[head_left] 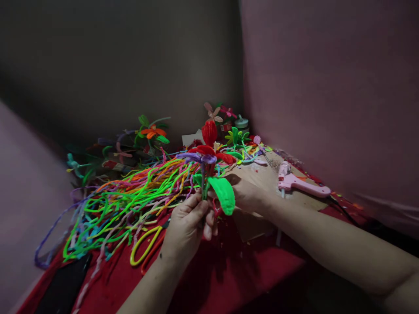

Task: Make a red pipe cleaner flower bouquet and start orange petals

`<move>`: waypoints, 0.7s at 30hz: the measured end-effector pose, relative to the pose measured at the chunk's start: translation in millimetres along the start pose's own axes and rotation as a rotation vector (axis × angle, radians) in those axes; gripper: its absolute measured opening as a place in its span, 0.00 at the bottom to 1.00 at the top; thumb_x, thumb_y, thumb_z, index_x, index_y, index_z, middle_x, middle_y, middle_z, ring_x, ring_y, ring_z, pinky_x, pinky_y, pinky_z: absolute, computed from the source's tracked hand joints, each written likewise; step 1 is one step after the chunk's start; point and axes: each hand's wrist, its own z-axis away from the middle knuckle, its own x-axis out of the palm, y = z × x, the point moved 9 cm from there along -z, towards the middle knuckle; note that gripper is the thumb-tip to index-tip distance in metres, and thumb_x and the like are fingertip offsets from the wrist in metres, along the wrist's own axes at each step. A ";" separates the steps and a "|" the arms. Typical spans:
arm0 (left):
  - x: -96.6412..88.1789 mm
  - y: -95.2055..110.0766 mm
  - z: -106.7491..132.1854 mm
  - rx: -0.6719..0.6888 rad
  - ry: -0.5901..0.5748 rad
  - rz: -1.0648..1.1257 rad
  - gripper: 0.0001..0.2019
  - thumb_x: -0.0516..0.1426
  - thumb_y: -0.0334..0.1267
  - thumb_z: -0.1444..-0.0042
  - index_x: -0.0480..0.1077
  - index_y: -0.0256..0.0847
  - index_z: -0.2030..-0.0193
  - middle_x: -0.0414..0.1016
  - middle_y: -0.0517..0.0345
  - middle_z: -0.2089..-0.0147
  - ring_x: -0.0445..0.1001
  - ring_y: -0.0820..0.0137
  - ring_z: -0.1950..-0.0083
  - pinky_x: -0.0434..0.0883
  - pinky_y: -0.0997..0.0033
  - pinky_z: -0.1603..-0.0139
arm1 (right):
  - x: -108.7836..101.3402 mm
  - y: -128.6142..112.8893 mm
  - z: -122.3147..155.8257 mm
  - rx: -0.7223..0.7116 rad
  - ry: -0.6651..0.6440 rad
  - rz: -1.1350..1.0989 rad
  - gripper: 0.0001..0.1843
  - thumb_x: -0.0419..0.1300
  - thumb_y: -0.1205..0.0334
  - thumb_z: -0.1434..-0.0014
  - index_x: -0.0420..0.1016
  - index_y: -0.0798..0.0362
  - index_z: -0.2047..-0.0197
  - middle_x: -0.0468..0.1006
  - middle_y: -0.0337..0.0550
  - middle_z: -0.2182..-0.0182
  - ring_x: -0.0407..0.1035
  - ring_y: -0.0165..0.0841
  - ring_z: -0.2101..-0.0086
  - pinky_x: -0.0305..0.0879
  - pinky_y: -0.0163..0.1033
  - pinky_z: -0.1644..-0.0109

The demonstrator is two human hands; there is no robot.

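In my left hand (191, 216) I grip the stems of a small bunch of pipe-cleaner flowers, fingers closed and thumb on top. The bunch has a red tulip-shaped bloom (209, 133), a purple flower (208, 159) and red petals (225, 158). A broad green pipe-cleaner leaf (224, 194) droops to the right from the stems. Just behind this leaf is my right hand (245, 192), its fingers bent in toward the bunch. The leaf covers those fingertips, so what they pinch is hidden.
Loose pipe cleaners (131, 196) in many colours spread over the red cloth (255, 274) at left. A pink glue gun (301, 185) lies on cardboard (262, 174) at right. Finished flowers (153, 131) and a lidded jar (241, 123) stand at the back. A dark phone-like slab (67, 283) lies front left.
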 end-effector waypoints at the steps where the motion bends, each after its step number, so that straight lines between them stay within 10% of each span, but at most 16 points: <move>1: 2.5 -2.1 -0.1 -0.011 -0.027 0.048 0.07 0.59 0.36 0.47 0.68 0.36 0.71 0.67 0.66 0.84 0.59 0.81 0.88 0.67 0.77 0.82 | 1.1 1.9 0.8 -0.001 -0.023 -0.042 0.15 0.62 0.53 0.46 0.76 0.57 0.64 0.75 0.40 0.74 0.67 0.28 0.72 0.63 0.34 0.66; 10: 21.1 -10.3 -1.0 -0.046 -0.330 0.209 0.10 0.59 0.42 0.47 0.68 0.37 0.72 0.60 0.69 0.87 0.49 0.82 0.92 0.60 0.78 0.88 | 9.2 5.6 4.2 -0.050 0.007 -0.175 0.08 0.63 0.61 0.48 0.77 0.56 0.67 0.74 0.37 0.77 0.69 0.27 0.74 0.65 0.34 0.64; 17: -7.0 31.4 6.3 0.337 0.181 -0.792 0.08 0.56 0.38 0.45 0.69 0.40 0.72 0.70 0.62 0.76 0.66 0.74 0.75 0.62 0.75 0.69 | 10.9 5.5 9.3 -0.010 0.165 -0.166 0.12 0.62 0.56 0.47 0.73 0.56 0.75 0.68 0.33 0.82 0.61 0.25 0.80 0.60 0.33 0.74; 21: -5.7 26.9 8.1 0.354 0.186 -0.860 0.08 0.54 0.39 0.43 0.67 0.42 0.72 0.68 0.64 0.77 0.66 0.73 0.75 0.61 0.75 0.71 | 12.7 1.9 10.8 -0.032 0.202 -0.120 0.16 0.61 0.56 0.46 0.69 0.56 0.80 0.66 0.33 0.84 0.61 0.24 0.81 0.58 0.33 0.74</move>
